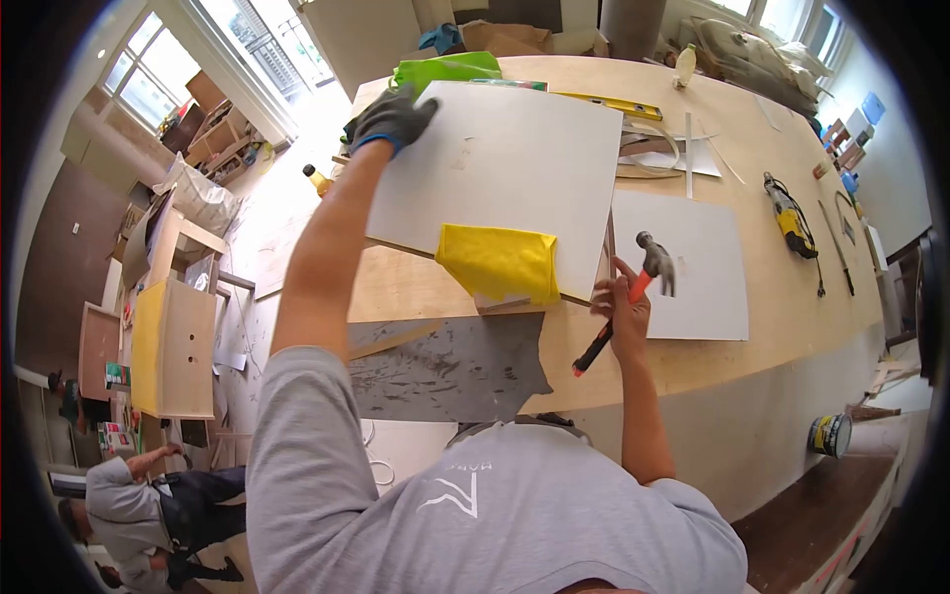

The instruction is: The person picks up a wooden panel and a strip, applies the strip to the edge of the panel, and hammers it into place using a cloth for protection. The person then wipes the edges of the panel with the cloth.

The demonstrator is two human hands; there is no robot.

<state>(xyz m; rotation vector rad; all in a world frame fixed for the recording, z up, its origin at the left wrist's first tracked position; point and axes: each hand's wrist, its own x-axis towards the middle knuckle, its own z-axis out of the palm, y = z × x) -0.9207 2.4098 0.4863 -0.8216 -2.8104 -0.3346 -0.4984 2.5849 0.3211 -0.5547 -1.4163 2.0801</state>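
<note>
My left hand, in a dark grey work glove with a blue cuff, rests at the upper left corner of a large white board, its visible fingers apart. My bare right hand is closed around a claw hammer with a red and black handle. The hammer's head points up and away from me, above a second white board lying flat on the table. A yellow cloth drapes over the near edge of the large board, with a wooden block partly visible under it.
On the wooden table lie a yellow spirit level, a corded yellow-black power tool, a green bag and a grey scuffed sheet. A paint can stands at right. Another person works at lower left.
</note>
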